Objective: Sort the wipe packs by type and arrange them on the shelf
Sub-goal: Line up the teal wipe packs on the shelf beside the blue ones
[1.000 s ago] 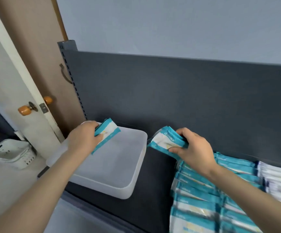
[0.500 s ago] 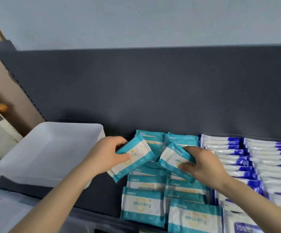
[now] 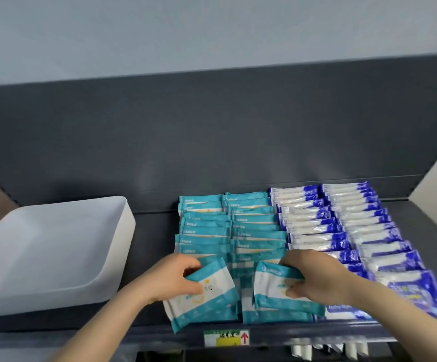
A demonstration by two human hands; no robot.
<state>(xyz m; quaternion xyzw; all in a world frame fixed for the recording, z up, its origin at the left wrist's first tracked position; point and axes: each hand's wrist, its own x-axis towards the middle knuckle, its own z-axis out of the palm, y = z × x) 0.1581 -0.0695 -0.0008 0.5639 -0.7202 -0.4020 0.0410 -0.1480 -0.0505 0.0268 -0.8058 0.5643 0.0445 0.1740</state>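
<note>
My left hand [image 3: 178,278] grips a teal-and-white wipe pack [image 3: 207,296] at the front of the left teal row. My right hand [image 3: 314,280] pinches a second teal pack [image 3: 272,291] over the front of the right teal row. Two rows of teal packs [image 3: 227,228] run back along the dark shelf [image 3: 154,244]. To their right lie two rows of blue-and-white packs [image 3: 342,220].
A white plastic tray [image 3: 52,249] with nothing in it stands at the shelf's left. A label with a red arrow [image 3: 226,337] is stuck on the shelf's front edge. Below it, white items [image 3: 327,350] hang on a lower level. The shelf's dark back panel [image 3: 212,131] rises behind.
Both hands carried their teal packs from the tray area rightward and down to the front of the teal rows. The view swung right, bringing the blue packs into sight.
</note>
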